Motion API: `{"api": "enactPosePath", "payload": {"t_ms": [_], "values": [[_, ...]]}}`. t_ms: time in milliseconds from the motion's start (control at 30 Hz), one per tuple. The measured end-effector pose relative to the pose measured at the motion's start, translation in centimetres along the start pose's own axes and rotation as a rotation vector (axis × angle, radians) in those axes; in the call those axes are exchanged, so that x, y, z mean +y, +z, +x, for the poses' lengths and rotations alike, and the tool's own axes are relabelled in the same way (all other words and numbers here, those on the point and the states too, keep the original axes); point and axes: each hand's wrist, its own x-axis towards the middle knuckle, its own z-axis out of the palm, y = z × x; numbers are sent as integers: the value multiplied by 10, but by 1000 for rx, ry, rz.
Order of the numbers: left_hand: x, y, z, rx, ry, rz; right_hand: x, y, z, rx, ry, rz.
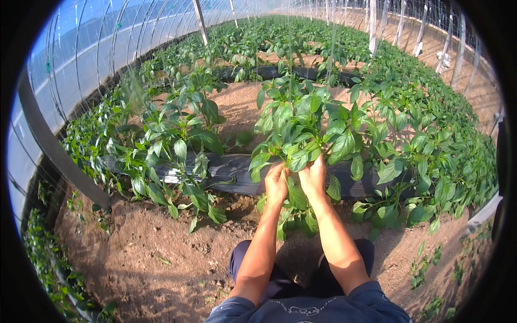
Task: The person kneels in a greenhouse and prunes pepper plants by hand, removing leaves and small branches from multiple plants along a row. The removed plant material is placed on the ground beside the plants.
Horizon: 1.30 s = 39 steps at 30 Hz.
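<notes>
A leafy green pepper plant (297,129) stands right before me, rising from a row covered with black plastic mulch film (242,173). Both of my hands reach into its lower front leaves. My left hand (276,181) is at the left side of the stems, its fingers bent and their tips partly hidden by leaves. Close to its right, my right hand (313,175) reaches up under the foliage, with its fingertips hidden. Whether either hand grips a stem or a leaf cannot be told. Some leaves hang between and below the wrists.
More pepper plants (181,133) grow to the left and right along the row, with further rows behind. A curved grey post (60,145) stands at the left, near the greenhouse's plastic film wall (97,48). Thin strings hang above the plants. Bare soil (161,258) lies around my knees.
</notes>
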Motion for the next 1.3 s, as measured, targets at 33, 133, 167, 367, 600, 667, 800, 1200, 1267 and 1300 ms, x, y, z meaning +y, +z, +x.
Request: {"api": "enactPosePath", "payload": {"t_ms": [33, 133, 167, 367, 600, 667, 800, 1200, 1267, 1300], "values": [[0, 1, -1, 30, -3, 35, 1, 0, -2, -3, -21, -36], [-1, 2, -2, 55, -64, 8, 6, -3, -3, -76, -33, -69], [-1, 3, -2, 45, -49, 3, 7, -3, -2, -118, 0, -69], [-9, 5, -3, -4, -80, -34, 8, -1, -1, 88, -77, -75], [4, 7, -6, 46, -134, -60, 7, 0, -1, 145, -177, -61], [9, 7, -5, 60, -121, -66, 9, -1, 1, 160, -158, -118], [13, 12, -3, 80, -159, -178, 11, -4, 8, 180, -76, -217], [12, 7, -6, 73, -54, -195, -30, -25, 12, -230, -143, -40], [14, 10, -11, 149, -252, -87, -34, -25, 11, -317, -177, -129], [16, 11, -12, 106, -324, -119, -34, -23, 10, -352, -265, -172]]}}
